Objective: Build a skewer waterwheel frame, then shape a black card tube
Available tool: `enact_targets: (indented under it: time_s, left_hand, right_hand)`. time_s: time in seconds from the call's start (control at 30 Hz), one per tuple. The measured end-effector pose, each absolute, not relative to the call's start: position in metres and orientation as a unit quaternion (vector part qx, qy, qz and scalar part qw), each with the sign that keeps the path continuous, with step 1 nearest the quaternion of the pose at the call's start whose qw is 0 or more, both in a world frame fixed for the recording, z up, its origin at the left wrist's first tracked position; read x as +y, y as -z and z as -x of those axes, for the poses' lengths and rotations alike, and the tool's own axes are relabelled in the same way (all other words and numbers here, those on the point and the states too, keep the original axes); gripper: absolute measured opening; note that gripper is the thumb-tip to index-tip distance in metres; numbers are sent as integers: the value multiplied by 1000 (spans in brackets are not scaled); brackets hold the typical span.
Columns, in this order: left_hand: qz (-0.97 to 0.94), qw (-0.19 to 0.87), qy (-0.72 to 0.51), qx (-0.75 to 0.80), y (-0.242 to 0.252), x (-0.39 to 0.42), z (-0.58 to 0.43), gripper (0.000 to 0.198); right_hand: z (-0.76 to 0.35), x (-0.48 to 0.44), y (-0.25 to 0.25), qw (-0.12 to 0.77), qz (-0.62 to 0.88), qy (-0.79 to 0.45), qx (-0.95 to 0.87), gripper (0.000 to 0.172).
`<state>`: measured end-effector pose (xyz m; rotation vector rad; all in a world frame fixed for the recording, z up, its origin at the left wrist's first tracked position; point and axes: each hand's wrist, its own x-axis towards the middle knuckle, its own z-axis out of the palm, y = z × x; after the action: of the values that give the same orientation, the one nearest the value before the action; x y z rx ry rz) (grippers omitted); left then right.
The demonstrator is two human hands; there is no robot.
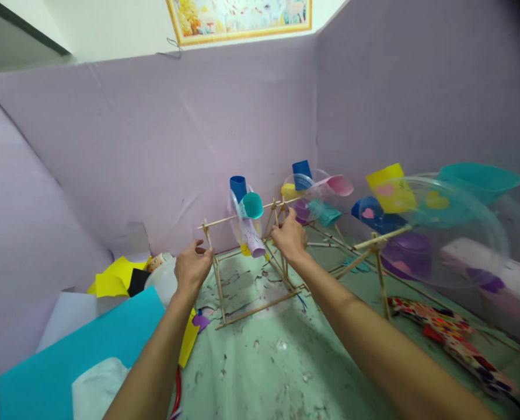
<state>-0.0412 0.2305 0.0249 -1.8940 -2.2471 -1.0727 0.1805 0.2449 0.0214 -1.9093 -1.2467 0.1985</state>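
The left hand (192, 267) pinched the left post of the stick frame (255, 309), while the right hand (289, 236) gripped its right post beside the paper-cup wheel (247, 219).

Soft even light; edges warped, right side blurred.

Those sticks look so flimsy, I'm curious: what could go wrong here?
1. The left hand and right hand both pinch the thin frame; a hard squeeze might snap a joint.
2. The cup wheel hangs on a thin axle and could slip or tilt.
3. The right arm lies near the big wheel and might knock it.
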Motion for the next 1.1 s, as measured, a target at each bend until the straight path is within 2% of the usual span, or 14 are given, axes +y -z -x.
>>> enact_targets:
  time_s: [0.47,0.6,0.73,0.9,1.0,1.1]
  left_hand:
    - [606,-8,346,-716,-20,212,46,52]
    - [585,-15,354,-730,-15,189,48,48]
    - [588,-42,344,-731,-4,149,43,37]
    - [607,-77,316,-725,11,79,19,21]
    - [605,-78,339,-716,21,33,3,18]
    - [604,-107,378,-693,32,-9,-3,10]
  right_hand:
    - [-177,228,-21,363,782,-92,-499,68]
    - [-168,204,-17,358,757,-67,-543,72]
    - [-154,148,-9,376,681,-97,-621,72]
    - [-154,44,21,327,500,-208,-775,61]
    - [-163,-5,48,330,389,-204,-835,48]
    - [-172,-31,77,369,343,-149,-851,42]
